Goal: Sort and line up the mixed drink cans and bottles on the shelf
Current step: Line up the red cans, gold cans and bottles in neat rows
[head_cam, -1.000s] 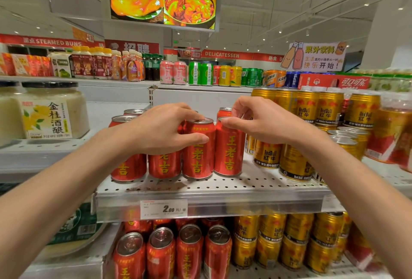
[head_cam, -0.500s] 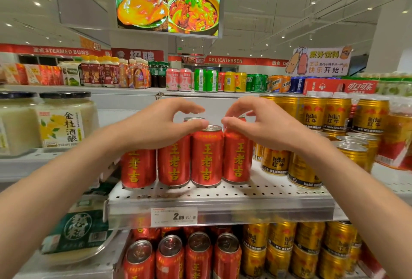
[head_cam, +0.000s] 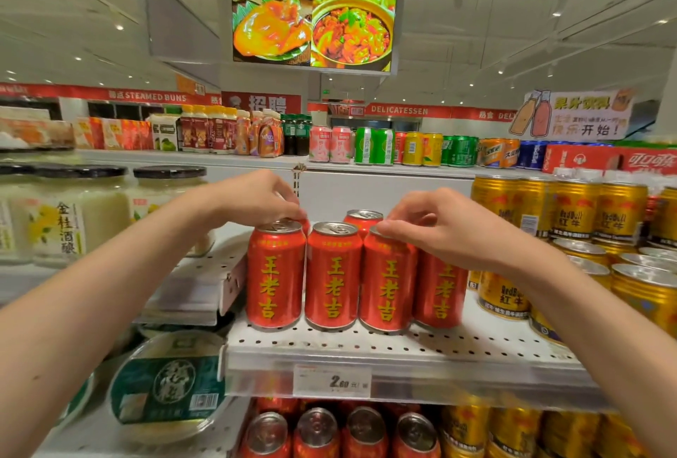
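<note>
Fingertips (head_cam: 384, 228) of my right hand (head_cam: 450, 234) pinch a red herbal-tea can (head_cam: 386, 283) by its rim; my left hand (head_cam: 256, 201) curls over the leftmost can (head_cam: 275, 276), front row, perforated shelf (head_cam: 403, 347). Rigid, smooth, likely heavy—grip rims.

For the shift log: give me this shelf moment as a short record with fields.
front row: four red cans upright, side by side, labels facing out
behind: more red cans, partly hidden
left hand: fingertips on the top of the leftmost can
right hand: fingertips on the rim of the third can
right neighbours: gold cans
left neighbours: jars
shelf edge: price tag
</note>
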